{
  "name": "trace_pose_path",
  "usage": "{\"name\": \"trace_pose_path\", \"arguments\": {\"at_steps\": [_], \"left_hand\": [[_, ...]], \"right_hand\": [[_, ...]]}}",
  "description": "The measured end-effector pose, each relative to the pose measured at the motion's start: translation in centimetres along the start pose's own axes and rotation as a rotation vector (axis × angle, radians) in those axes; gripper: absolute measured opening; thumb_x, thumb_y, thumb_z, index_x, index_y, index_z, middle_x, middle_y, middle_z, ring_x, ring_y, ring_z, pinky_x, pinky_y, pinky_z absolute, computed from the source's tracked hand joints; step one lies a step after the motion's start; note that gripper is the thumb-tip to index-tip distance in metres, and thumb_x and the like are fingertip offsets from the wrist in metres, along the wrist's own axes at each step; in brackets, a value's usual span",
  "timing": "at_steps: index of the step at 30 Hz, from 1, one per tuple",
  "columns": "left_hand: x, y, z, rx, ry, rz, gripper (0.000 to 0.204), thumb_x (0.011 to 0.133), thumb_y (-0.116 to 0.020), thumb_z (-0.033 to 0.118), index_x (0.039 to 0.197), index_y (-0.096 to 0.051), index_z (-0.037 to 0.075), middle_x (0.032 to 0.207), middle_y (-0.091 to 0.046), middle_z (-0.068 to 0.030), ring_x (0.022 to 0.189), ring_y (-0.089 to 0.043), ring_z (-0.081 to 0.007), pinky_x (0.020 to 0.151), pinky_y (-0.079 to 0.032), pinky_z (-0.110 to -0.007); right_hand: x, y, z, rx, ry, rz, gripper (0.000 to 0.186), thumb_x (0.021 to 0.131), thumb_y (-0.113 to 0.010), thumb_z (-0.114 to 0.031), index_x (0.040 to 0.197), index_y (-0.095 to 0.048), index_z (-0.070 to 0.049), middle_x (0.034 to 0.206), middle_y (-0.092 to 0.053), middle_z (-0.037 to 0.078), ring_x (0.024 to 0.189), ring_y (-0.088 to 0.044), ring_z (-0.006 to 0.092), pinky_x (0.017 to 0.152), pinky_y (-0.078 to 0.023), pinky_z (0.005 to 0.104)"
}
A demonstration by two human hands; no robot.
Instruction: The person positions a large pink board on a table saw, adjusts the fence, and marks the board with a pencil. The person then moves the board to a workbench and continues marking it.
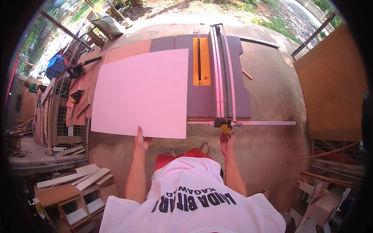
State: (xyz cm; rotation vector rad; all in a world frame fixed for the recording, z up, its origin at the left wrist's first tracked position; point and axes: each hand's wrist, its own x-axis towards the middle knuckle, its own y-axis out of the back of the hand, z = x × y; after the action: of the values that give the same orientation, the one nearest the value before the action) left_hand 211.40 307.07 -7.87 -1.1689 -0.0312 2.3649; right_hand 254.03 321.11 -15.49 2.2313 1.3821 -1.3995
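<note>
Left of centre, a large pale board [140,95] lies over the tabletop [243,105], lower edge pinched in the left hand's grip [142,143]. Below centre-right, the right hand's grip [228,144] pinches a yellow handle [225,128].

The bare left forearm [136,174] and bare right forearm [235,173] reach up from the lower frame; left of centre I see the left hand [142,143], thumb upright, fingers tucked under; right of centre, the right hand [228,144] curls upward
</note>
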Motion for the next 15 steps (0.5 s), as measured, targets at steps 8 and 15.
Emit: {"name": "trace_pose_path", "arguments": {"at_steps": [8, 15], "left_hand": [[-2.3, -2.0, -1.7, 0.067, -0.082, 0.098, 0.06, 0.092, -0.071, 0.055, 0.13, -0.054, 0.012, 0.119, -0.063, -0.0059, 0.101, -0.065, -0.0265, 0.087, -0.055, -0.045], [-4.5, -2.3, -3.1, 0.199, -0.105, 0.073, 0.056, 0.098, -0.065, 0.048, 0.133, -0.044, 0.011, 0.126, -0.063, -0.011, 0.1, -0.069, -0.0291, 0.079, -0.054, -0.042]], "right_hand": [[1.2, 0.4, 1.9, -0.613, 0.736, 0.061, 0.024, 0.099, -0.068, -0.021, 0.11, -0.062, -0.001, 0.081, -0.064, 0.002, 0.074, -0.06, 0.0137, 0.067, -0.049, 0.0269], [1.4, 0.4, 1.4, -0.096, 0.104, -0.043, 0.026, 0.1, -0.065, -0.025, 0.111, -0.063, -0.002, 0.083, -0.065, 0.005, 0.077, -0.065, 0.0172, 0.073, -0.053, 0.0277]]}}
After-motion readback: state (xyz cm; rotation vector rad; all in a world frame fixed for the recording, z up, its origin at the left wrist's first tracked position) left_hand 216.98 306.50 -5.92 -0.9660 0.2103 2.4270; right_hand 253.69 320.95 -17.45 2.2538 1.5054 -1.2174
